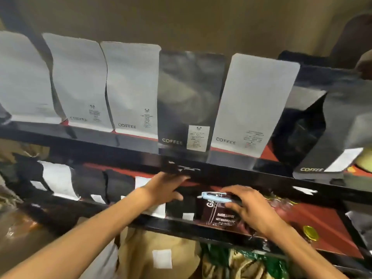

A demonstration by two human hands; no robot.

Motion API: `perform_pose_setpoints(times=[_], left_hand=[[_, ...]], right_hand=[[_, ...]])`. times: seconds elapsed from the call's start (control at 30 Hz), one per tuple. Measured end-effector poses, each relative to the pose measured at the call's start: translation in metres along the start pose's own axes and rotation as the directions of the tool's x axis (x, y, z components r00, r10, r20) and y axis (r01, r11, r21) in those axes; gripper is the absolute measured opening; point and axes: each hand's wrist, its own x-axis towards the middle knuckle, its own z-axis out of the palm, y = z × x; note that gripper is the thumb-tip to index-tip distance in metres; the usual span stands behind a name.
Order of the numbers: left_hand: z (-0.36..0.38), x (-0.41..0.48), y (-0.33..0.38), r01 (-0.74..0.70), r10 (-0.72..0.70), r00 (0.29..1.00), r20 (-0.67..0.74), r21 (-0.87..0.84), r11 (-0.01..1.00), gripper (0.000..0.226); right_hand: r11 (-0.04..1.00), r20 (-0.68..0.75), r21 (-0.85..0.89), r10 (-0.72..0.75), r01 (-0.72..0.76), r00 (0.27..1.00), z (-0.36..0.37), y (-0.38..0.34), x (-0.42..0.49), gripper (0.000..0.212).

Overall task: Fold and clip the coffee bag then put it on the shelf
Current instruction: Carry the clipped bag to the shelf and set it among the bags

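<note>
Right-hand grip (248, 206) around clipped coffee bag (218, 213)

My two bare forearms reach forward and up from the lower edge of view. My left hand (167, 188) lies palm down, fingers spread flat and thumb tucked under, closed on nothing. My right hand (246, 206) is palm down (wrist slightly bent), fingers splayed and curled, thumb opposed below; whether it grips I cannot tell.

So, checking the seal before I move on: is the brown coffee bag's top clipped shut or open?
Clipped shut: a light blue clip spans the top of the brown coffee bag, standing on the lower shelf under the right hand.
</note>
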Motion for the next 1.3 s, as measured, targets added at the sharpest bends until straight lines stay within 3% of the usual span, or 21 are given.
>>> perform_pose_setpoints(times=[0.17, 0.37, 0.47, 0.87, 1.07, 1.3], left_hand=[[0.049, 0.021, -0.008, 0.104, -0.049, 0.971, 0.233, -0.231, 0.967, 0.049], [0.064, 0.036, -0.004, 0.211, -0.158, 0.966, 0.205, -0.273, 0.938, 0.045], [0.072, 0.034, 0.005, 0.205, -0.171, 0.975, 0.142, -0.287, 0.936, 0.031], [0.089, 0.034, -0.001, 0.155, -0.16, 0.987, 0.007, -0.312, 0.937, 0.024], [0.079, 0.041, -0.001, 0.171, -0.133, 0.983, 0.129, -0.359, 0.917, 0.033], [0.071, 0.046, 0.001, 0.177, -0.097, 0.971, 0.219, -0.383, 0.907, 0.025]], right_hand=[[0.998, 0.083, 0.038, 0.052, -0.055, 0.995, 0.019, 0.026, 0.026, 0.035], [0.998, 0.023, 0.059, -0.028, 0.027, 0.999, 0.066, 0.056, 0.038, 0.031], [0.994, -0.077, 0.068, -0.086, 0.091, 0.993, 0.082, 0.061, 0.038, 0.031], [0.996, -0.193, 0.087, -0.021, 0.038, 0.981, 0.108, 0.064, 0.045, 0.029], [0.997, -0.188, 0.031, -0.059, 0.066, 0.98, 0.108, 0.066, 0.049, 0.032], [0.998, -0.156, -0.056, -0.037, 0.028, 0.987, 0.11, 0.062, 0.054, 0.034]])
